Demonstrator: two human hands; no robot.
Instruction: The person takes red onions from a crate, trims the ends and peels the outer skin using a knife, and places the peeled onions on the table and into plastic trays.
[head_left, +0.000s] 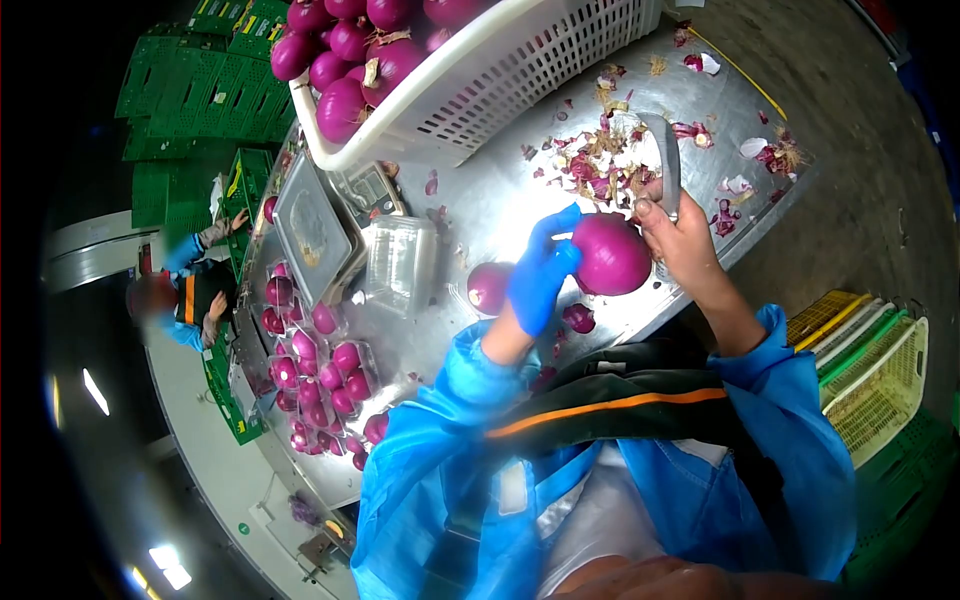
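Observation:
A large peeled red onion [612, 255] is held over the steel table by my left hand [543, 272], which wears a blue glove and has its fingers closed on the onion's left side. My bare right hand [682, 240] grips a knife [664, 150] with a grey, curved blade pointing away from me; its thumb is close to the onion's right side. Another red onion [489, 287] lies just left of my gloved hand. Beyond both hands, a heap of onion skins and root ends [600, 170] is scattered on the table.
A white perforated crate [480, 90] full of red onions stands at the back. To the left are a scale [312, 225], clear plastic trays [400, 262] and several packed onions [315, 380]. A co-worker [190, 290] stands at the far left by green crates [190, 90].

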